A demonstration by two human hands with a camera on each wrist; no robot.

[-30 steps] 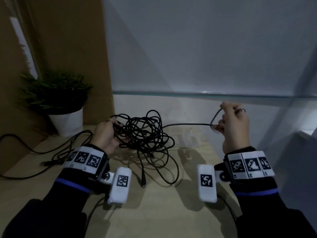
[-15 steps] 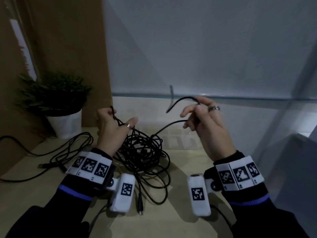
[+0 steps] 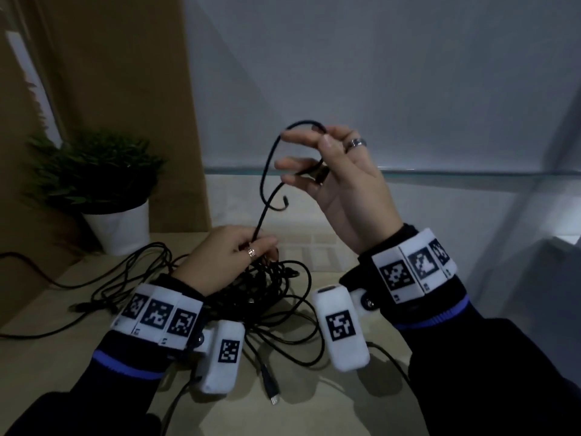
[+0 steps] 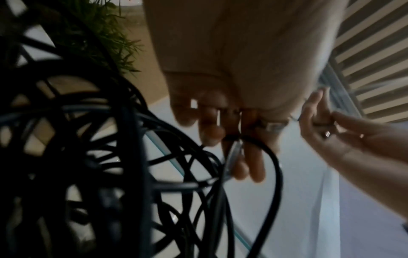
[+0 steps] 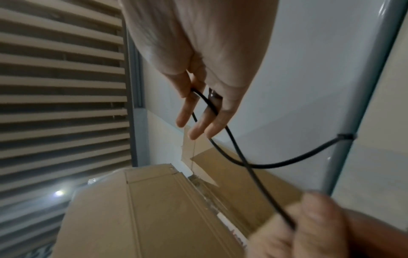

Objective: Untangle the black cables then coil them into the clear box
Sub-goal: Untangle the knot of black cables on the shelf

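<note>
Far left: potted plant at back of table, separate black cable trailing flat in front of it, apart from the main work.

Centre-left: left hand low over the tangle of black cables, fingers curled and pinching one strand where it leaves the pile. Tangle resting on table, partly under that hand, loose plug end lying toward near edge.

Centre-right: same strand rising from left-hand pinch to right hand, held high. Looped over the upper fingers, pinched again lower down, other fingers spread; short free end with connector dangling below. Looks like winding a freed length round the fingers.

Risks, judged:
- Pulling up with right hand while strand remains threaded through the pile: likely tightens a knot or drags the whole tangle off the table.
- Only a light pinch holds the loop: could slide off and undo the coil.
- Dangling connector could snag other loops.

Containers: clear box hard to make out; faint transparent shape behind the tangle may be it, contents not discernible. No coiled cable visibly inside anything. White pot holds the plant.
</note>
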